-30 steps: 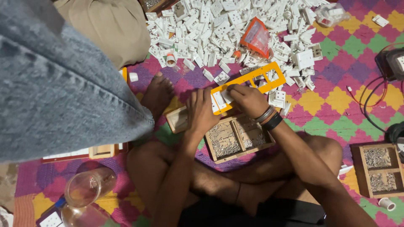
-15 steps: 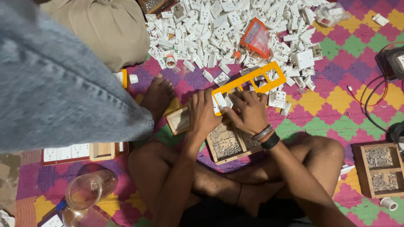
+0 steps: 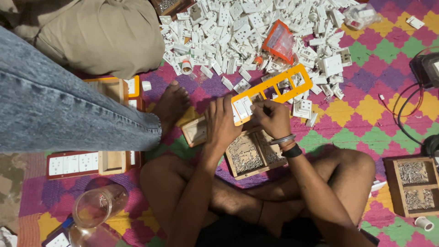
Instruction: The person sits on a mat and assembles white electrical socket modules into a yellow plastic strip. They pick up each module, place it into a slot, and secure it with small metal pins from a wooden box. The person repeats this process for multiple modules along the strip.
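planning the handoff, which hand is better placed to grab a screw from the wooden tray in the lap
Probably the right hand: it hovers directly above the wooden screw tray, while the left hand rests on the orange frame, steadying it.
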The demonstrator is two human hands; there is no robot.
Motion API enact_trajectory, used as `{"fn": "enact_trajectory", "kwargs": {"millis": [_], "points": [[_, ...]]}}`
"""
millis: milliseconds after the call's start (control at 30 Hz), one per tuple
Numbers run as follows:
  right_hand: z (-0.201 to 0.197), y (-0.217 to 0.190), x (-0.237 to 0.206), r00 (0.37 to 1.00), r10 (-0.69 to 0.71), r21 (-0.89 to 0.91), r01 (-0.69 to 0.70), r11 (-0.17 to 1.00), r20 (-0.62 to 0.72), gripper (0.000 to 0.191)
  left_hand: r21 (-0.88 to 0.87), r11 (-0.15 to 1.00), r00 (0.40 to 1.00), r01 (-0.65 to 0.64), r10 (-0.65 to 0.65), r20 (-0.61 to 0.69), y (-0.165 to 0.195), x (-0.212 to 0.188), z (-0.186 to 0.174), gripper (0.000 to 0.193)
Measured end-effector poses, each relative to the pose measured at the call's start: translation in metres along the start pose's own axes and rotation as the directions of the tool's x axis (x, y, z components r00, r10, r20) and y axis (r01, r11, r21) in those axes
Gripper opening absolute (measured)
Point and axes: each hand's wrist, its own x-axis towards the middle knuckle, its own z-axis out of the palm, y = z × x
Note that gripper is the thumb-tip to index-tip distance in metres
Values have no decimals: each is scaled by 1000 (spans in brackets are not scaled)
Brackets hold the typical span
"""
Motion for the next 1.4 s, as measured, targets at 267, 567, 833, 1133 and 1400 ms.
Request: {"fn": "enact_trajectory", "kwargs": {"millis": [267,567,833,1133,1400], "points": [[-13,-35,-7,918,-391,-133,380,915,-70,15,-43,999,999,-12,10,-48,2,1,1,70],[22,-7,-93,751,-33,-498,469,729,659,34,-17,997,993,-81,79,-93,-7,6,-8,74],[33,24,-110,778,-129,-446,478,756,615,30,-5,994,992,-108,107,-67,-5,5,-10,76],[12,18,-106,921,-135,-95,181,979,365,13,7,995,994,-98,98,-46,-4,4,-9,77],[0,17,-64,925,153,449,-307,839,348,8,15,995,993,-95,96,-65,-4,4,-8,67]]}}
